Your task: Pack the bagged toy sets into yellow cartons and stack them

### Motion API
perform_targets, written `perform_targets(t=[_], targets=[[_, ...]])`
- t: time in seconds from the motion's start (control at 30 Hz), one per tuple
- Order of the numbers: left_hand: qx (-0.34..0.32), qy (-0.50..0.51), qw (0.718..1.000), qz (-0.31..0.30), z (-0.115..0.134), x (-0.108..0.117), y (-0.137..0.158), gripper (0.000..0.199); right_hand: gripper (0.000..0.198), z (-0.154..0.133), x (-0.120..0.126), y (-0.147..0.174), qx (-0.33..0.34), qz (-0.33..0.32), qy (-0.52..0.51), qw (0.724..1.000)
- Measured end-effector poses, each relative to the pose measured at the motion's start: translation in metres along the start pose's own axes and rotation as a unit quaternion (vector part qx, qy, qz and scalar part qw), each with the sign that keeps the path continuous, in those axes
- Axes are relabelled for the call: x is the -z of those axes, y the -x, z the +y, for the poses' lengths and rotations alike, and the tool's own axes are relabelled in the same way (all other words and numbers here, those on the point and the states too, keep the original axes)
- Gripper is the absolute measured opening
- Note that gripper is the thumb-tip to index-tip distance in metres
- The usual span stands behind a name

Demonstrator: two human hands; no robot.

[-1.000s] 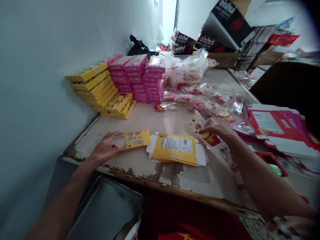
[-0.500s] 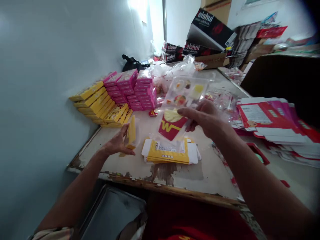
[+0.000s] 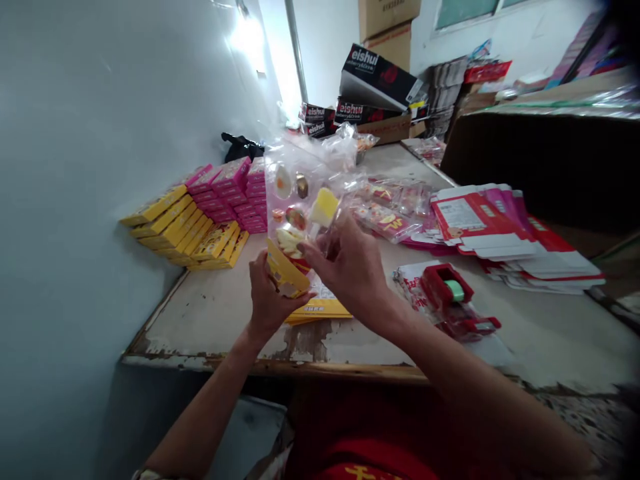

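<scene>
My left hand (image 3: 270, 297) is closed around a small yellow carton (image 3: 287, 272), held tilted with its upper end open. In my right hand (image 3: 350, 267) is a clear plastic blister pack (image 3: 306, 193) showing a half egg, a yellow square and other small food-like pieces. The pack's lower end, with a red fries-box shape, meets the mouth of the carton; how far inside it reaches I cannot tell. Beneath both hands lies a stack of flat yellow cartons (image 3: 320, 309), partly hidden by my right hand.
Filled yellow boxes (image 3: 175, 227) and pink boxes (image 3: 230, 187) are stacked by the wall on the left. Clear packs (image 3: 387, 217) lie beyond my right hand. To the right are flat red-and-white cartons (image 3: 495, 223) and a red tape dispenser (image 3: 447, 293).
The carton and the blister pack, apart before, have come together. My right hand has moved left and down, and my left hand slightly right. The view has turned to the right.
</scene>
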State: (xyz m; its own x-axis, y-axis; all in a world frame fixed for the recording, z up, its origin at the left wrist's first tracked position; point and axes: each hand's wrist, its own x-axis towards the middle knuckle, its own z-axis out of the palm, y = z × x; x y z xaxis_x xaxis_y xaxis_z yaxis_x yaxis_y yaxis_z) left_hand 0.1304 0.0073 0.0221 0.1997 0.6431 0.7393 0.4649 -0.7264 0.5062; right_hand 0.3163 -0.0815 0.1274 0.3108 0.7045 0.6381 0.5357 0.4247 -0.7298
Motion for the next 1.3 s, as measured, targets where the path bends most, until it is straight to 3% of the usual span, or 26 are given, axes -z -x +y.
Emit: perform_targets(t=[0.2,0.33,0.47,0.73,0.93,1.07,1.2,1.3], targets=[[-0.060,-0.076,0.995,0.005,-0.001,-0.004,0.002,0.138,0.022,0.001,0.015,-0.014,-0.007,-0.007,0.034,0.999],[-0.032,-0.038,0.998,0.034,-0.002,-0.014,0.006,0.137,0.022,0.000,0.013,-0.010,0.012,-0.002,0.016,1.000],[0.023,0.031,0.999,0.026,-0.002,-0.022,0.009,0.129,0.024,0.004,0.014,-0.006,0.033,-0.014,0.011,0.999],[0.081,0.063,0.994,0.036,-0.005,-0.022,0.003,0.134,0.022,-0.001,0.036,-0.018,-0.004,0.092,0.005,0.996],[0.100,0.111,0.988,0.041,0.006,-0.026,0.003,0.128,0.016,0.004,0.010,0.011,-0.065,0.145,-0.117,0.980],[0.101,0.139,0.985,0.001,0.007,-0.026,0.004,0.126,0.015,0.013,0.001,0.032,-0.122,0.108,-0.158,0.974],[0.089,0.145,0.984,-0.061,0.000,-0.026,0.005,0.131,0.029,0.015,0.020,0.028,-0.132,0.017,-0.063,0.989],[0.048,0.094,0.992,-0.075,-0.001,-0.028,0.006,0.133,0.040,0.015,0.029,0.017,-0.156,-0.035,0.028,0.987]])
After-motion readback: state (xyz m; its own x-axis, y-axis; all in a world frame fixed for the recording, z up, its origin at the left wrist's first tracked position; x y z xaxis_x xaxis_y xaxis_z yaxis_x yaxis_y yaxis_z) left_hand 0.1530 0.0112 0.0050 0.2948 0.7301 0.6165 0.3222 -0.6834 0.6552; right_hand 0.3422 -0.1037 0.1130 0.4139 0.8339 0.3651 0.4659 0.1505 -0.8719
